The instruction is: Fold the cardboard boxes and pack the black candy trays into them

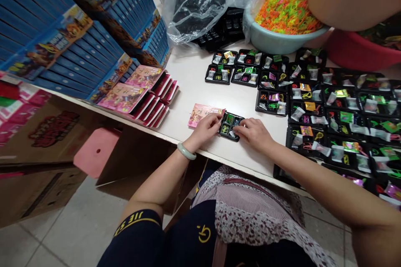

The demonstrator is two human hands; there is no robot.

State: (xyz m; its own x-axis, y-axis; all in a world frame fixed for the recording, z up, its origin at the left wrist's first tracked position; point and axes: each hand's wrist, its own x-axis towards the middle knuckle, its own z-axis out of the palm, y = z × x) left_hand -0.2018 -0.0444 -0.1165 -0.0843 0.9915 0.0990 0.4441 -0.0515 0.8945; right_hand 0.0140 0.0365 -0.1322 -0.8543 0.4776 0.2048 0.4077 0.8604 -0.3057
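A flat pink printed box point(203, 114) lies on the white table near its front edge, its right end open. My left hand point(206, 128) pinches that open end, wearing a pale green bangle on the wrist. Right at the opening is a small black compartment tray point(230, 119) with green pieces and a small packet in it. Its left edge meets the box; whether part of it is inside cannot be told. My right hand point(255, 134) grips the tray's right side with bent fingers, covering that corner.
Filled black trays point(308, 110) crowd the right side, with more behind. Pink boxes point(125, 96) are stacked at left beside tall blue display boxes point(103, 44). At the back are a clear bag point(200, 2) of black trays and a light-blue basin point(282, 41) of bright plastic pieces.
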